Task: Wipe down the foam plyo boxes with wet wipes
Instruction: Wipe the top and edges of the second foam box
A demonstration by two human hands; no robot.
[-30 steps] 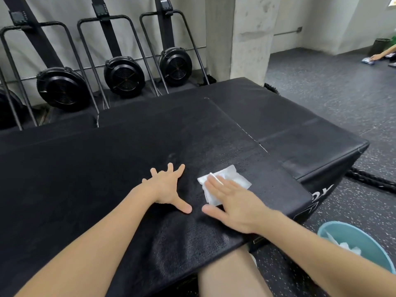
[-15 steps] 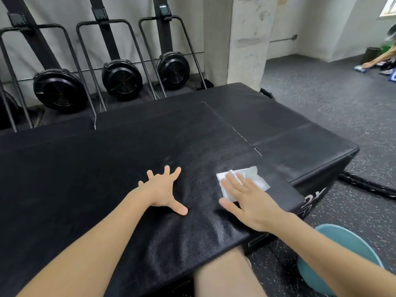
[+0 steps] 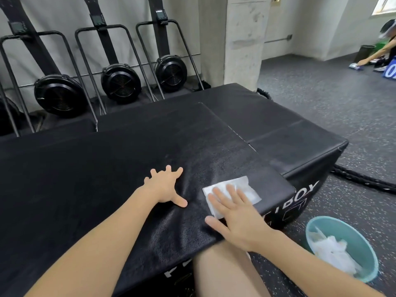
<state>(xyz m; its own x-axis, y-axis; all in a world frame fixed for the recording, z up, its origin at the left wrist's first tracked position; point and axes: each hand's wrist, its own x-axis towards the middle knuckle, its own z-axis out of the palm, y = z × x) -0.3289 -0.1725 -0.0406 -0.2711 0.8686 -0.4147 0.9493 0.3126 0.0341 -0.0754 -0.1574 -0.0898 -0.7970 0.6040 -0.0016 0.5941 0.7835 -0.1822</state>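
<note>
Black fan-wheel machines [image 3: 57, 96] line the pale back wall behind the black textured vinyl foam plyo box [image 3: 107, 179], on whose top the left hand [image 3: 164, 186] braces with fingers spread flat, its grip holding nothing. Just beside it, the right hand [image 3: 235, 213] presses straight fingers on the white rectangular wet wipe [image 3: 232, 194], which has slid back from the right edge toward the near corner within the last half second, so that corner is probably nearly covered. Part of the wipe hides under the fingers, the box's white lettering is cut off, and the round teal plastic bin [image 3: 342, 249] on the floor holds crumpled white material, seemingly used wipes.
</note>
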